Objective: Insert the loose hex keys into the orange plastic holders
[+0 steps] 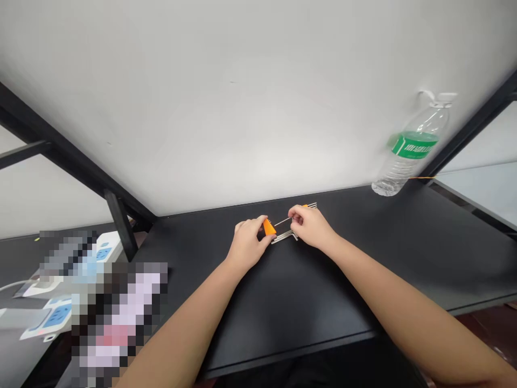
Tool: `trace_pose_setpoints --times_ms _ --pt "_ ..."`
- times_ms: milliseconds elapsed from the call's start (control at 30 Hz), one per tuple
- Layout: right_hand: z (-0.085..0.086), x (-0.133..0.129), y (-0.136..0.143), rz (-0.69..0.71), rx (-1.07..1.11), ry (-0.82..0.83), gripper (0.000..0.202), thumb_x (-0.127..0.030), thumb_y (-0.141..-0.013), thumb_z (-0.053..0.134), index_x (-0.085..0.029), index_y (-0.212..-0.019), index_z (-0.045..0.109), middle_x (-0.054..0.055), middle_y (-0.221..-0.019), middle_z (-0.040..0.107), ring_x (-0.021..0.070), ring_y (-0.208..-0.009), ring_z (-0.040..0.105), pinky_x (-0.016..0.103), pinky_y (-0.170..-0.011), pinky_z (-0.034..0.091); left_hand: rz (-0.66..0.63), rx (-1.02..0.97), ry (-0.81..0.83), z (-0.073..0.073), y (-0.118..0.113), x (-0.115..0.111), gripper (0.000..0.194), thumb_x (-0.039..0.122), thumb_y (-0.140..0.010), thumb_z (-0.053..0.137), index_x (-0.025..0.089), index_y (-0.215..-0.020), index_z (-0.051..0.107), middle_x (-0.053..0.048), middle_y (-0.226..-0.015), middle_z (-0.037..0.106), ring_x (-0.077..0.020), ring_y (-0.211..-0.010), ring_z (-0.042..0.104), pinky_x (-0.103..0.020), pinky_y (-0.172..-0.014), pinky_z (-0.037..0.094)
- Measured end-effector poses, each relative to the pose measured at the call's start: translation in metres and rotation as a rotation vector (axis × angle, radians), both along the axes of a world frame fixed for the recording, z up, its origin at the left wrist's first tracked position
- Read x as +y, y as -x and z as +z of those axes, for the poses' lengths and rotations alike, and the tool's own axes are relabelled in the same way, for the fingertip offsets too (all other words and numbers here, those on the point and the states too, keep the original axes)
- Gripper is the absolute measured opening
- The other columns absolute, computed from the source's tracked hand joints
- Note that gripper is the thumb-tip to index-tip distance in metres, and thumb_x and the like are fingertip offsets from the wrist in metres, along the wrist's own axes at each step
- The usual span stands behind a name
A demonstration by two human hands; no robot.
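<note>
My left hand (247, 241) grips an orange plastic hex key holder (268, 227) between thumb and fingers, just over the black table. In my right hand (309, 224) a thin metal hex key (283, 221) is pinched, its straight end pointing left at the holder; whether the tip touches it I cannot tell. Several loose hex keys (284, 236) lie side by side below, between the two hands. Behind the right hand a second orange piece (306, 206) shows in part, with several metal ends (313, 205) sticking out to the right.
A clear water bottle (416, 145) with a green label stands at the back right against the white wall (258, 108). The black tabletop (283, 312) runs to a front edge near me. White power strips (60, 315) and blurred-out items lie at left, past a black metal frame (121, 223).
</note>
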State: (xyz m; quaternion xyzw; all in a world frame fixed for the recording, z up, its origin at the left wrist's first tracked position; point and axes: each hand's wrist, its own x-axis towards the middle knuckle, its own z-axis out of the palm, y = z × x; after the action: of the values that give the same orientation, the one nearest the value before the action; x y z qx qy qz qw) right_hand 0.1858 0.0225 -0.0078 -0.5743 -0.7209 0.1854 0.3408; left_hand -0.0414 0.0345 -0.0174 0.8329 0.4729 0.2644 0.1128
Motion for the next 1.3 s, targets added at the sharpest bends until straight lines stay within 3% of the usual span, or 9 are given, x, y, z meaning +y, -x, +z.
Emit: trace_pose_setpoints --times_ms 233,367,500,667,800,1000,1167,1300 --pt "-0.011 0.009 -0.014 0.099 -0.220 0.096 0.010 -0.011 -0.081 0.061 -0.019 -0.079 0.067 0.003 -0.082 0.066 0.0170 -0.078 0.059 0.029 -0.073 0.042 -0.006 -0.010 0.007 0.001 0.000 -0.001 0.044 0.035 -0.086 0.076 0.026 -0.127 0.063 -0.002 -0.108 0.076 -0.0230 -0.096 0.069 -0.040 -0.095 0.051" --pt "-0.010 0.002 -0.012 0.211 -0.226 0.121 0.006 -0.019 -0.085 0.067 -0.020 -0.090 0.069 0.005 -0.098 0.063 0.0160 -0.079 0.058 0.029 -0.072 0.045 -0.005 -0.024 0.014 -0.001 0.000 -0.001 0.044 0.034 -0.087 0.075 0.026 -0.128 0.062 -0.003 -0.112 0.076 -0.0231 -0.098 0.068 -0.041 -0.098 0.050" --pt "-0.006 -0.005 -0.009 0.255 -0.272 0.109 0.012 -0.013 -0.083 0.066 -0.019 -0.092 0.067 0.005 -0.099 0.061 0.0164 -0.082 0.058 0.028 -0.073 0.045 -0.007 -0.031 0.033 -0.001 0.000 -0.002 0.045 0.034 -0.087 0.075 0.024 -0.130 0.062 -0.004 -0.111 0.075 -0.0232 -0.099 0.068 -0.041 -0.099 0.050" --pt "-0.001 -0.008 -0.003 0.245 -0.090 0.002 0.018 -0.017 -0.087 0.066 -0.020 -0.104 0.066 0.005 -0.108 0.062 0.0164 -0.084 0.060 0.030 -0.076 0.048 -0.080 -0.035 0.029 -0.001 -0.002 -0.005 0.045 0.037 -0.089 0.074 0.026 -0.130 0.061 -0.004 -0.115 0.075 -0.0249 -0.104 0.069 -0.044 -0.102 0.049" --pt "-0.001 -0.007 0.007 0.320 0.118 -0.115 0.011 -0.012 -0.089 0.059 -0.020 -0.094 0.063 0.002 -0.094 0.064 0.0153 -0.080 0.060 0.029 -0.074 0.048 -0.150 -0.055 0.004 -0.002 -0.004 -0.006 0.045 0.037 -0.089 0.075 0.027 -0.130 0.060 -0.004 -0.117 0.075 -0.0251 -0.103 0.070 -0.047 -0.105 0.046" --pt "-0.008 -0.006 0.018 0.275 0.092 -0.143 0.011 -0.010 -0.085 0.057 -0.021 -0.086 0.056 0.000 -0.081 0.059 0.0153 -0.072 0.055 0.028 -0.066 0.044 -0.172 -0.045 0.033 -0.001 -0.004 -0.006 0.044 0.034 -0.090 0.073 0.027 -0.132 0.059 -0.004 -0.118 0.074 -0.0251 -0.104 0.069 -0.048 -0.106 0.045" --pt "-0.004 -0.005 0.010 0.173 0.068 -0.160 0.021 -0.002 -0.077 0.055 -0.021 -0.086 0.057 -0.002 -0.078 0.057 0.0142 -0.068 0.052 0.027 -0.065 0.042 -0.109 0.014 0.049 0.000 -0.003 -0.004 0.045 0.032 -0.088 0.075 0.026 -0.130 0.059 -0.005 -0.113 0.074 -0.0269 -0.103 0.068 -0.048 -0.101 0.048" --pt "0.000 -0.005 0.006 0.276 0.122 -0.128 0.016 -0.007 -0.082 0.056 -0.021 -0.089 0.062 0.001 -0.086 0.062 0.0149 -0.074 0.058 0.028 -0.070 0.047 -0.140 -0.040 0.069 0.003 -0.004 -0.005 0.042 0.033 -0.088 0.075 0.026 -0.127 0.061 -0.002 -0.109 0.075 -0.0236 -0.095 0.068 -0.042 -0.093 0.051"
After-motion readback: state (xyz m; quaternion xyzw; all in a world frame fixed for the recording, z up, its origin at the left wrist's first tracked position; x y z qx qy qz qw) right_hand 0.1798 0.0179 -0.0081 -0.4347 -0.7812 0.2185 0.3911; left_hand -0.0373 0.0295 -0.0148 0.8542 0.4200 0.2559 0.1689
